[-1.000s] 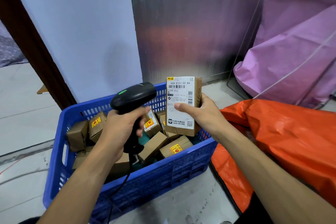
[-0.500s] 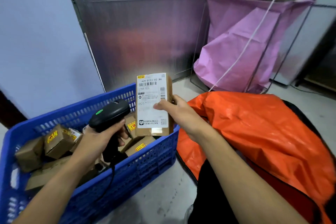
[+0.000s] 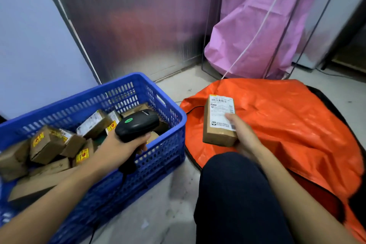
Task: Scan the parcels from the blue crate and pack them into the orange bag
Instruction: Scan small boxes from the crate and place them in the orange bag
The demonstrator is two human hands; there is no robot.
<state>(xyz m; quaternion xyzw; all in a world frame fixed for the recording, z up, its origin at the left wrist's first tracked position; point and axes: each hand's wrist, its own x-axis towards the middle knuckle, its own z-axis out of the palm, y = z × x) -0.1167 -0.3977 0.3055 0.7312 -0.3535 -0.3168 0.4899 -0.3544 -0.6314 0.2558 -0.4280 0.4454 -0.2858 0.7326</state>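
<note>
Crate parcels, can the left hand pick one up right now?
Probably not: the left hand is right above the parcels with nothing between, but its grip is full with the scanner.

Back: lilac wall [image 3: 29, 35] left, ribbed metal panel [image 3: 138, 25] centre. Right of panel: pink bag [image 3: 247, 6] hung in a wire frame [image 3: 207, 25], slack; white cord [image 3: 257, 25] runs diagonally down its front. Grey concrete floor [image 3: 178, 83], scuffed. Edges motion-blurred.
</note>
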